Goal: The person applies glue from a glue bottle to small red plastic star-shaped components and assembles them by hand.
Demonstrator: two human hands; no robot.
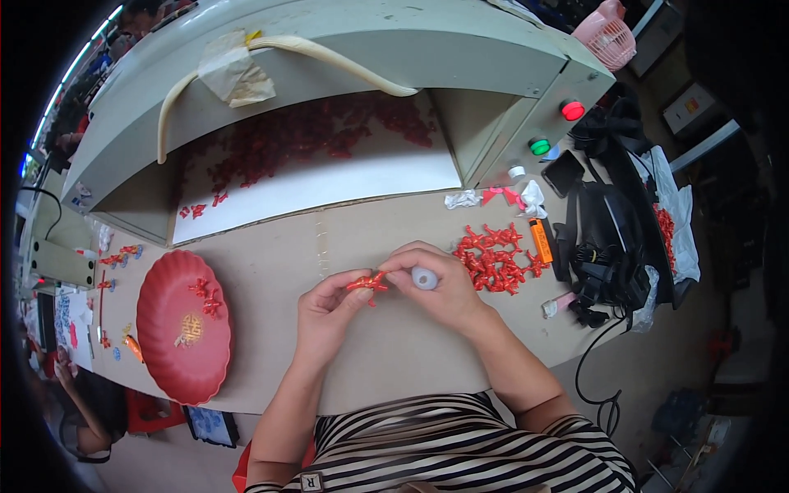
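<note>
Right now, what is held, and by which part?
The left hand pinches a small red figure by its left side; the right hand holds a whitish round-ended object, its gripped part hidden.

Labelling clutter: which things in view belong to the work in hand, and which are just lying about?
In the work:
red figurine, in the left hand
pale round-ended item, in the right hand
probably the figurine pile, red dish and red pieces in the grey cabinet

Apparently lying about:
black phone-like slab
black strapped gear
crumpled white tissue
pink basket
</note>
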